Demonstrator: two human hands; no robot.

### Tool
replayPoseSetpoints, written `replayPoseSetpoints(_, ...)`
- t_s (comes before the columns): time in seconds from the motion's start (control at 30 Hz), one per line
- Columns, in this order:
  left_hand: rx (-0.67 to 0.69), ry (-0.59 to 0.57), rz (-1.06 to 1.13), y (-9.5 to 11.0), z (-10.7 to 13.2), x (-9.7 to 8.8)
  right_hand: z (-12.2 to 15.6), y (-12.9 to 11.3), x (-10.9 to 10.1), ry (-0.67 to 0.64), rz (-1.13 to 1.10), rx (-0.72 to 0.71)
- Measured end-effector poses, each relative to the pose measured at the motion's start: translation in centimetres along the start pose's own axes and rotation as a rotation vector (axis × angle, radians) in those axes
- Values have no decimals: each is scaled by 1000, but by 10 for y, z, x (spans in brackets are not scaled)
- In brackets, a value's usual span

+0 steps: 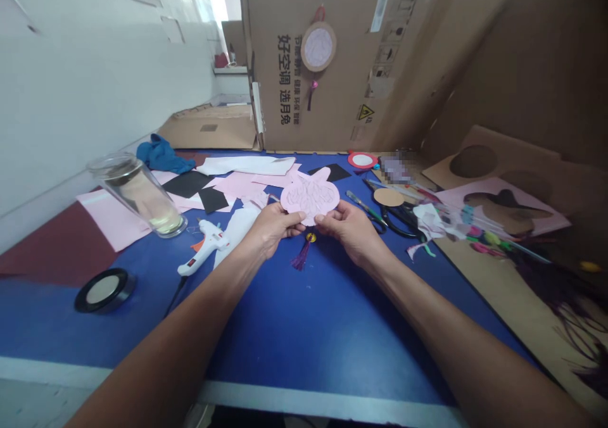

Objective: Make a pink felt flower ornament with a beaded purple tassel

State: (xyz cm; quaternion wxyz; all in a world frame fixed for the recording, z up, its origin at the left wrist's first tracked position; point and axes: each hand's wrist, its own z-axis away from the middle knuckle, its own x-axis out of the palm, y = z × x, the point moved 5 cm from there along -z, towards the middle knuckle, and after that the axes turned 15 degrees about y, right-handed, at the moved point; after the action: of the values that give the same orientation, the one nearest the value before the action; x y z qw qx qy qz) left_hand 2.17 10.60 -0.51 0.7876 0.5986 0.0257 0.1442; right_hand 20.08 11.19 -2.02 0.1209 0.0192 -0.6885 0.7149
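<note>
Head view looks down on both hands raised over a blue-covered bench (304, 314). The left hand (274, 226) and right hand (349, 228) each keep a closed grip on the lower edge of a pink paper cut-out (310, 195), a rounded, peach-like shape with a raised, wrinkled pattern, held up between them. A purple tassel (301, 257) with a small gold bead (310, 237) shows just below it. Left of the hands lie a white hot glue gun (204, 245), a clear glass jar (137, 195), a roll of black tape (105, 290) and sheets of pink and black paper (223, 184). Right of them sit black-handled scissors (401, 220). A round tasselled ornament (318, 47) hangs on an upright cardboard panel (270, 16) beyond the bench.
</note>
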Motion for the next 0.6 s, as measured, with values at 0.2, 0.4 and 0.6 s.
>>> replayPoseSetpoints(0.2,27,-38,-68,-3,2,5,0,-3,0,6,-3,-33)
replayPoseSetpoints(0.4,108,-13,-51,-3,2,6,2,0,3,-22,46,-44)
replayPoseSetpoints(0.6,160,-25,-13,-4,-1,7,2,-1,3,-33,63,-40)
